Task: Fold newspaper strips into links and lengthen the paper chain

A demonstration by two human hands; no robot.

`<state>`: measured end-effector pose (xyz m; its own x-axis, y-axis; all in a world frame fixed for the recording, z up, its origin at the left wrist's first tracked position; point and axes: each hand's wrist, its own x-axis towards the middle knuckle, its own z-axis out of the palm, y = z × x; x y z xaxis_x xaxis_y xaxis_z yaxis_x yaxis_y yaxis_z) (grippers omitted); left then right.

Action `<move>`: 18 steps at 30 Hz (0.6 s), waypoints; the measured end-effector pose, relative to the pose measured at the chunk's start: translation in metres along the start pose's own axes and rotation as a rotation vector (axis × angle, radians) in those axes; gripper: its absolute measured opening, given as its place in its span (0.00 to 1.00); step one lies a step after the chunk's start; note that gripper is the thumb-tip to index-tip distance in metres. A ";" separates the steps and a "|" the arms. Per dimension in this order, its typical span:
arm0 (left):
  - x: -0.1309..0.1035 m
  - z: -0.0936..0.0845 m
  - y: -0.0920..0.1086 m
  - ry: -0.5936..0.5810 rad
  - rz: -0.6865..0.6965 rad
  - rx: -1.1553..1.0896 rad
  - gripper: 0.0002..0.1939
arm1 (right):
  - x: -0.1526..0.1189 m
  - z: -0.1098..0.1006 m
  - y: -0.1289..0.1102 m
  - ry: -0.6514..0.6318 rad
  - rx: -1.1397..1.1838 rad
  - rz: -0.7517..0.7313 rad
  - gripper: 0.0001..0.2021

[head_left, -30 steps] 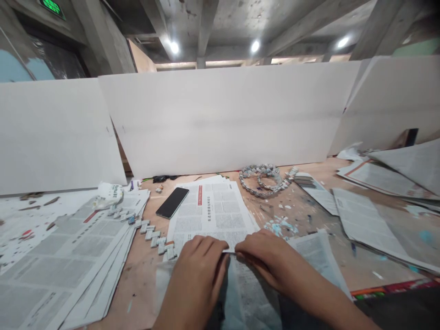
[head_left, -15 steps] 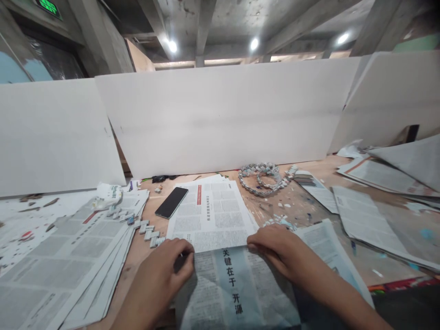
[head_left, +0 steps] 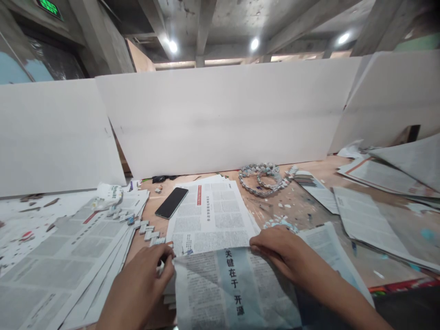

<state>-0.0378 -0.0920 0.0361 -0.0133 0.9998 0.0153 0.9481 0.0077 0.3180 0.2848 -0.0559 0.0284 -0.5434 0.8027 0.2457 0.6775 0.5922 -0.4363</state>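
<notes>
A folded newspaper sheet (head_left: 202,288) with a blue band of large characters fills the bottom middle of the view. At its upper left corner is my left hand (head_left: 142,277), thumb and forefinger pinched on the corner. My right hand (head_left: 283,250) grips the upper edge towards the right, its thumb hidden under the other fingers. The lower part of the sheet runs out of view. Just beyond lies a stack of newspaper pages (head_left: 223,215). A chain of folded paper links (head_left: 149,233) stretches away beside my left hand.
A black phone (head_left: 172,202) rests on the stack's left edge. Coiled paper chain (head_left: 263,178) lies farther back, before a white board (head_left: 220,119). More newspapers (head_left: 85,247) are piled at left, with loose sheets (head_left: 371,220) at right. Paper scraps (head_left: 280,222) litter the wooden table (head_left: 302,206).
My left hand has moved left and slightly down, along the sheet's upper edge to its corner. The sheet's left side now shows flatter and wider. My right hand has barely shifted.
</notes>
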 end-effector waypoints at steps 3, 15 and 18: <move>-0.002 -0.002 0.006 0.101 0.001 -0.002 0.10 | -0.001 0.000 0.001 0.016 -0.004 0.019 0.10; 0.006 0.029 0.102 -0.085 0.386 -0.219 0.07 | 0.009 0.009 -0.025 -0.072 -0.041 -0.021 0.09; 0.009 0.025 0.089 -0.089 0.342 -0.268 0.06 | 0.006 0.008 -0.020 -0.046 -0.019 -0.026 0.09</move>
<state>0.0546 -0.0816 0.0412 0.3255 0.9417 0.0849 0.7770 -0.3176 0.5436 0.2642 -0.0631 0.0315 -0.5824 0.7835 0.2167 0.6721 0.6140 -0.4139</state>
